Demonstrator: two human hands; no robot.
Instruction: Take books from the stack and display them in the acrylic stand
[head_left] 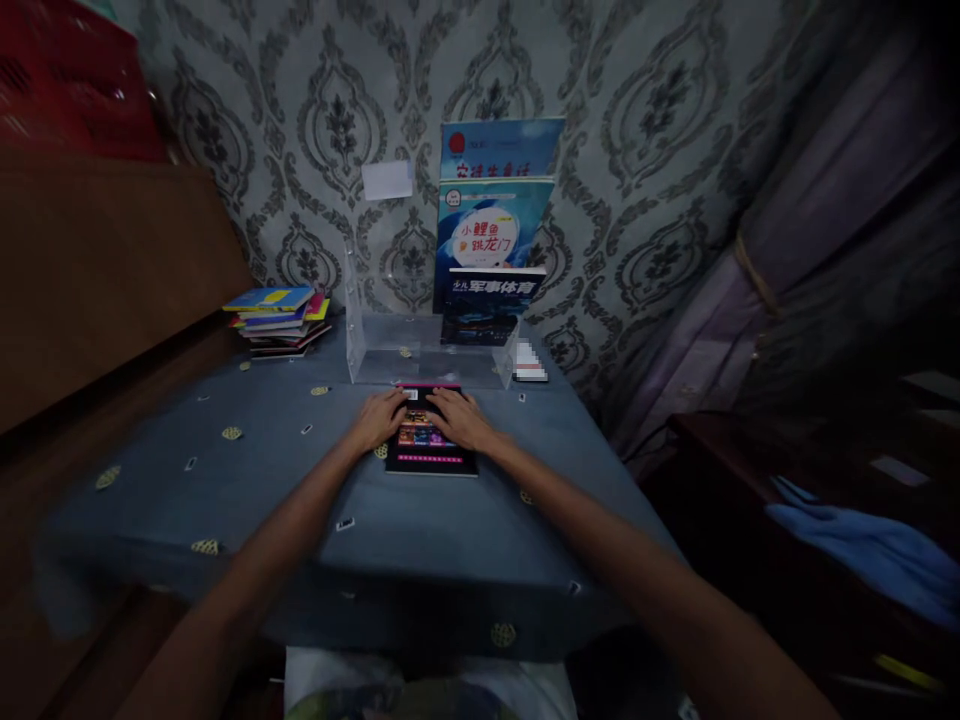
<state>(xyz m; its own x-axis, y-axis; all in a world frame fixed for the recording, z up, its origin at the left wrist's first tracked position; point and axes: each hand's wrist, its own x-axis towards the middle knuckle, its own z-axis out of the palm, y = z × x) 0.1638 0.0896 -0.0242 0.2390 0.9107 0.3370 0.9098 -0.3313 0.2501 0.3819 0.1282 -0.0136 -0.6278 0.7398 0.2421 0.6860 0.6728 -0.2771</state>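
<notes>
A dark book with pink trim and small colourful pictures (431, 459) lies flat on the cloth-covered table in front of me. My left hand (380, 418) rests over its left edge, fingers stretched onto the cover. Across the upper right part of the same book lies my right hand (460, 420), its fingers apart and flat. Just behind the book stands a clear plastic rack (427, 368). In the rack's right side, a dark blue book (491, 310) leans upright before a light blue book (495, 215) and a taller blue book (517, 150).
At the table's back left is a messy stack of books (277, 320). A white item (531, 368), partly blurred out, sits right of the rack. The patterned blue-grey tablecloth (285, 470) reaches the wall. Blue cloth (862, 540) lies on dark furniture at right, near a curtain (750, 260).
</notes>
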